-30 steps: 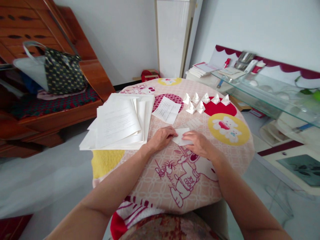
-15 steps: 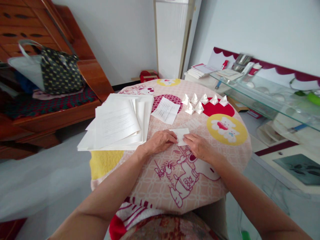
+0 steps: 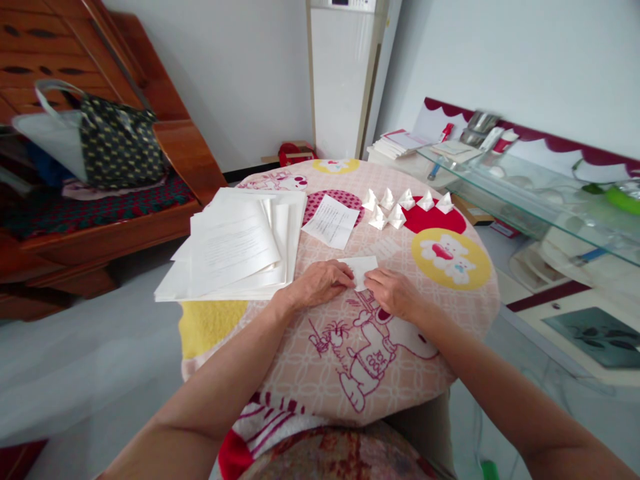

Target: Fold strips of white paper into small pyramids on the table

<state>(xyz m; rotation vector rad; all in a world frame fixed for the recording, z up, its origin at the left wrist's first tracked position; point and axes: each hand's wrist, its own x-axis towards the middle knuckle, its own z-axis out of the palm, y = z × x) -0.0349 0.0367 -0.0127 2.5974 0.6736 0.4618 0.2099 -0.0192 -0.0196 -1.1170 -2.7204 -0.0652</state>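
A small folded piece of white paper (image 3: 363, 270) lies on the round cloth-covered table (image 3: 310, 360), between my two hands. My left hand (image 3: 325, 283) is closed on its left edge, fingers bent together. On the right edge, the fingertips of my right hand (image 3: 395, 292) pinch the paper's lower corner. Beyond it sits a group of several small pointed folded-paper shapes (image 3: 379, 217). A printed sheet (image 3: 332, 222) rests flat to the left of them.
Left on the table is a thick stack of white paper (image 3: 235, 247). A glass shelf (image 3: 530, 200) with several items stands close to the table's right side. To the left, a wooden bench (image 3: 185, 153) holds a patterned bag (image 3: 120, 143). A tall white cabinet-like unit (image 3: 343, 80) stands behind.
My hands and the folded paper have stayed almost in place, with only slight shifts of the right fingers. The view has tilted a little.
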